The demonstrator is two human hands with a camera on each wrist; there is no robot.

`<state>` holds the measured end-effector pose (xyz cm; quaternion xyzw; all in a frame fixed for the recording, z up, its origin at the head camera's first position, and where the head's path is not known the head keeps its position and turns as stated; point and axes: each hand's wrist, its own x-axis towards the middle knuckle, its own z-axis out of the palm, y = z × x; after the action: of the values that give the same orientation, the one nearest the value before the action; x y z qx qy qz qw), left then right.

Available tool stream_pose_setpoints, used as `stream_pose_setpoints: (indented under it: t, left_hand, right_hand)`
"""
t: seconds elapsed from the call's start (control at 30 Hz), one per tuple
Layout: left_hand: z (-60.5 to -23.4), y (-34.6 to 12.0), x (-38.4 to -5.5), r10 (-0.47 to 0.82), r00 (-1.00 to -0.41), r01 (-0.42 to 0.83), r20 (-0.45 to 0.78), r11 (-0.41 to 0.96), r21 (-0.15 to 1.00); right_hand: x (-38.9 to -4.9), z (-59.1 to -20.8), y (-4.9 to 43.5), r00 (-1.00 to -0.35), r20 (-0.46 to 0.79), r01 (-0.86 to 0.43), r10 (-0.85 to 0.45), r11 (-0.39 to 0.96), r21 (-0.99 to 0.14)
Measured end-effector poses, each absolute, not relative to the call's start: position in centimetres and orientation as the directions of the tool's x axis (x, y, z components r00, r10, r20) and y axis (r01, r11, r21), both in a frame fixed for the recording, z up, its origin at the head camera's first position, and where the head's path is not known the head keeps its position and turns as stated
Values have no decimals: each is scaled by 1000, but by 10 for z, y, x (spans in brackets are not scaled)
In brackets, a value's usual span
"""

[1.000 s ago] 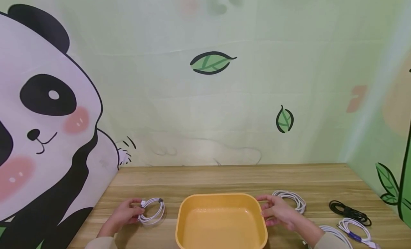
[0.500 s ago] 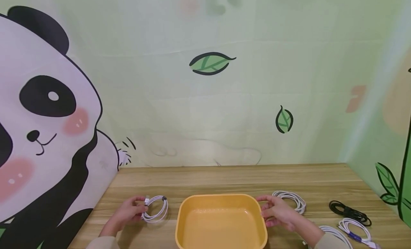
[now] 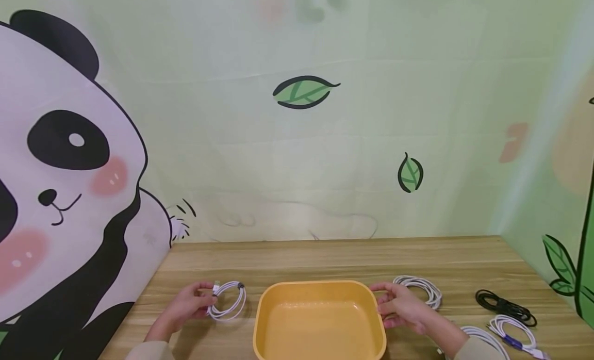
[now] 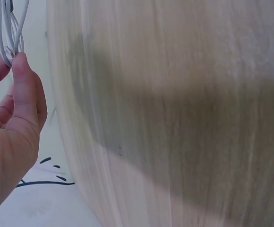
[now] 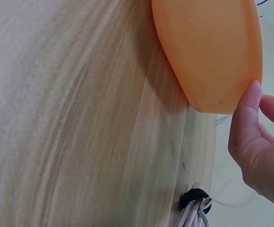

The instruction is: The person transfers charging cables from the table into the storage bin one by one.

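Observation:
A coiled white USB cable [image 3: 228,300] hangs from my left hand [image 3: 187,304], pinched between thumb and fingers near its plug. Close up in the left wrist view, the thumb presses the cable loops [image 4: 10,28] against a finger, off the wooden tabletop. My right hand [image 3: 403,307] holds the upper right corner of a yellow plastic tray [image 3: 320,290]. From the right wrist, the thumb lies at the rim on the tray's outer wall [image 5: 212,61], with the index finger curved beside it. The tray's visible inside is bare; its near edge falls below the head view.
Behind the right hand lies a coiled pale cable [image 3: 419,289]. Further right are a black bundled cable [image 3: 506,307], a white cable with a blue tie [image 3: 512,333] and another white coil [image 3: 484,339] partly behind the sleeve. A panda-print backdrop [image 3: 297,159] rises behind the table.
My left hand has moved slightly right and up with the cable, bringing it closer to the tray. The right hand and the tray stay almost where they were.

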<state>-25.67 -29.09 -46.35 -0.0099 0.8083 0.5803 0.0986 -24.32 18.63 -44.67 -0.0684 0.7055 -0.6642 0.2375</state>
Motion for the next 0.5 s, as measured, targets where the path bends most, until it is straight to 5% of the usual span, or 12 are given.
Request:
stream_pose_setpoints:
  t: [0.5]
  left_hand:
    - [-454, -279, -257, 145, -974, -121, -173, 311, 943]
  right_hand:
    - [-243, -445, 186, -880, -239, 214, -411, 106, -971]
